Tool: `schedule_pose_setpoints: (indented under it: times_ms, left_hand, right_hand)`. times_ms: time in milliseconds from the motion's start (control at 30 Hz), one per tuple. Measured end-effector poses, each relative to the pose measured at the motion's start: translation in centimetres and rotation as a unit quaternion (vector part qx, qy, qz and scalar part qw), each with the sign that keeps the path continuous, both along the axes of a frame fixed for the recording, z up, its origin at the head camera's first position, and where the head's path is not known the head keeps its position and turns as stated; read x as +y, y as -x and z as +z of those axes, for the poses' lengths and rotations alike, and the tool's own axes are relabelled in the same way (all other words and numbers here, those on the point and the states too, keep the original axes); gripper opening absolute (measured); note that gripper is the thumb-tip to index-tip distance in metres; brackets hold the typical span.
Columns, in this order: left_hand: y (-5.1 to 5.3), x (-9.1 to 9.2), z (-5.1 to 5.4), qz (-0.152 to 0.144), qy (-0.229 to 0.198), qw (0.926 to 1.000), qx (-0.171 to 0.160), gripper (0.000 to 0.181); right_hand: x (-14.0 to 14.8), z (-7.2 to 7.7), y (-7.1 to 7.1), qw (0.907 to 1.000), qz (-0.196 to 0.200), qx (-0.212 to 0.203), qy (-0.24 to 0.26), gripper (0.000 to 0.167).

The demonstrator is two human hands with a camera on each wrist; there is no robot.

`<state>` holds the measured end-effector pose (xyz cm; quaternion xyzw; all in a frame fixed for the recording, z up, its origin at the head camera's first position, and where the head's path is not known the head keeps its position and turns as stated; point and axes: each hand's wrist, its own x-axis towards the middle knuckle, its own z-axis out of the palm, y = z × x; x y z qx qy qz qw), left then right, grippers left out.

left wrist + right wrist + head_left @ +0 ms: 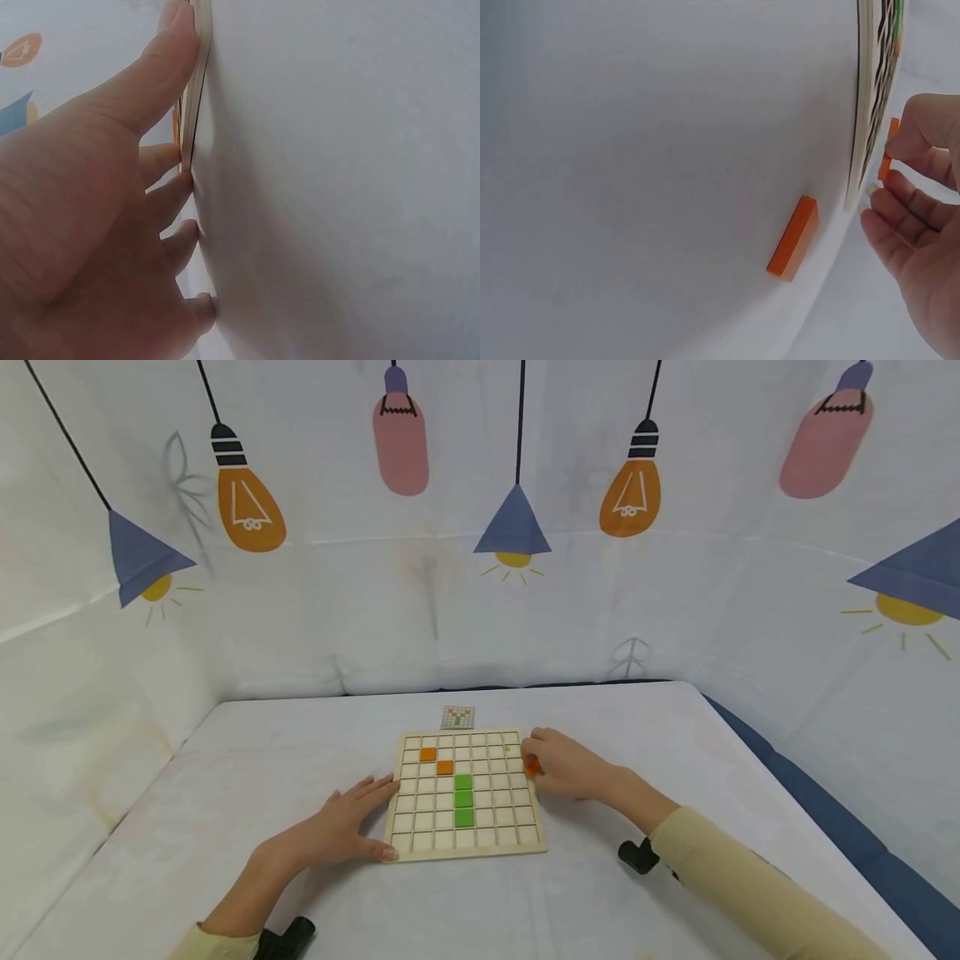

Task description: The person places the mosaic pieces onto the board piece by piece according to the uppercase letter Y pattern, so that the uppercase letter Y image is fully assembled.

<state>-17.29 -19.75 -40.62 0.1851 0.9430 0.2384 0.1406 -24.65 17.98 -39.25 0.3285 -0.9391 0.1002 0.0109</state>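
Note:
A wooden grid board (467,857) lies flat on the table. Set in its cells are two orange tiles, one at upper left (427,754) and one diagonally below it (445,767), plus a column of three green tiles (463,797). My left hand (337,827) rests against the board's left edge, fingers spread and straight, thumb at the near corner. At the board's right edge my right hand (566,764) pinches an orange tile (890,150) between thumb and fingers. Another orange tile (795,238) lies on the table beneath that hand in the right wrist view.
Just beyond the board sits a small card (457,717) with a coloured grid pattern. A white cloth covers the table (225,760). Behind it hangs a white curtain (322,593) printed with lamps and bulbs. Each wrist carries a dark camera mount, the right one (639,857) near the cuff.

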Motion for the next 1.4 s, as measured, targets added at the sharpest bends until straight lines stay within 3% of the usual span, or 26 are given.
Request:
schedule_pose_setpoints:
  times_ms: [200,467,967,1400]
  left_hand:
    - [0.0,0.0,0.1,-0.002,0.001,1.0,0.003,0.104]
    - [0.1,-0.1,0.0,0.0,-0.004,1.0,-0.003,0.104]
    - [0.4,0.1,0.0,-0.006,-0.001,1.0,-0.001,0.105]
    - [0.3,0.7,0.6,-0.001,-0.022,0.9993,-0.031,0.102]
  right_hand:
    - [-0.8,-0.1,0.4,0.9995,-0.015,-0.027,0.01,0.02]
    - [-1.7,-0.4,1.2,0.9993,-0.018,-0.027,0.02,0.019]
    - [-3.2,-0.4,1.2,0.9983,-0.016,-0.037,0.043,0.02]
    - [-5.1,-0.2,1.4,0.9987,-0.004,-0.034,0.037,0.02]
